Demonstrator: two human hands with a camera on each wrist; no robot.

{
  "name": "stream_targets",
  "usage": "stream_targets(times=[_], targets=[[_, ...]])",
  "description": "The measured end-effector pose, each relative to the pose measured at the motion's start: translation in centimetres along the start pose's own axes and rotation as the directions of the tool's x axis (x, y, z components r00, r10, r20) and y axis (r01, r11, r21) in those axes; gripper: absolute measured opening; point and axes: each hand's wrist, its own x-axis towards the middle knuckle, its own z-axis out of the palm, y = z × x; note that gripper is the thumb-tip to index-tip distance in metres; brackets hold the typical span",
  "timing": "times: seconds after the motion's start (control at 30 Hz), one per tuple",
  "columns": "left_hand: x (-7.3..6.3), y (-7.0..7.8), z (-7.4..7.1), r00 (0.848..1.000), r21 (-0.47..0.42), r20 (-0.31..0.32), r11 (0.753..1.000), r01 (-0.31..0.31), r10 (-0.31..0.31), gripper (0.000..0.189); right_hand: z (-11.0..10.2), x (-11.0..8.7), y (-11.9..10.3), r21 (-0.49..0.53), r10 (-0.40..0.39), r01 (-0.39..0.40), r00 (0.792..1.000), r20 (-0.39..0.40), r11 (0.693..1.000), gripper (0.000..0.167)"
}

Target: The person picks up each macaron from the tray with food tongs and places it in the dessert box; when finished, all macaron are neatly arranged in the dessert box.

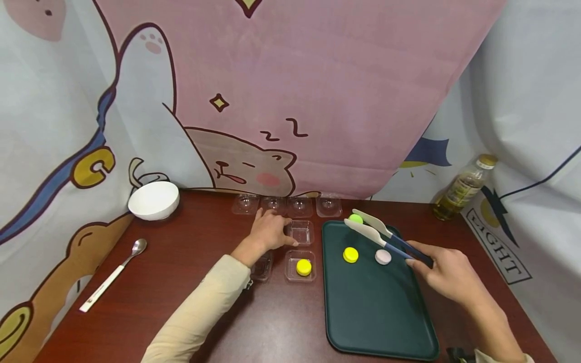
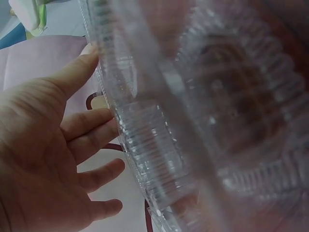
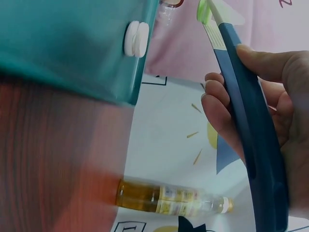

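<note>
My right hand [image 1: 447, 272] grips blue-handled tongs [image 3: 251, 121] with pale tips. Between those tips is a bright green macaron [image 1: 356, 219], over the far edge of the dark green tray [image 1: 379, 307]. On the tray sit a yellow macaron [image 1: 350, 255] and a pale pink one [image 1: 383, 257]. With fingers spread and fairly straight, my left hand [image 1: 268, 232] reaches to a clear plastic box [image 1: 301, 233], thumb and forefinger close to its rim. In front, another clear box [image 1: 290, 276] holds a yellow macaron [image 1: 303, 267]. A third clear box [image 1: 262, 268] is partly hidden by the left sleeve.
Clear domed lids [image 1: 245, 203] line the table's back edge. A white bowl [image 1: 154, 200] and a long-handled spoon [image 1: 113, 275] lie at the left. At the back right stands an oil bottle [image 1: 463, 189]. Printed cloth [image 1: 317, 75] hangs behind the table.
</note>
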Motion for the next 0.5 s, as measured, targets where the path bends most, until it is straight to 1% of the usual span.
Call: stream_targets(times=[0.23,0.33,0.5], targets=[[0.3,0.0,-0.1,1.0,-0.004,0.018,1.0,0.014,-0.014,0.074,0.5,1.0,-1.0,0.002,-0.034,0.034,0.999,-0.024,0.999,0.037],[0.5,0.1,-0.2,0.999,0.001,0.025,1.0,0.022,-0.022,0.074,0.6,1.4,-1.6,0.025,-0.051,0.051,0.999,-0.016,0.998,0.038],[0.3,0.1,-0.1,0.999,0.017,0.039,1.0,0.025,-0.026,0.073,1.1,1.8,-2.4,0.058,-0.074,0.074,0.997,-0.005,0.996,0.039]])
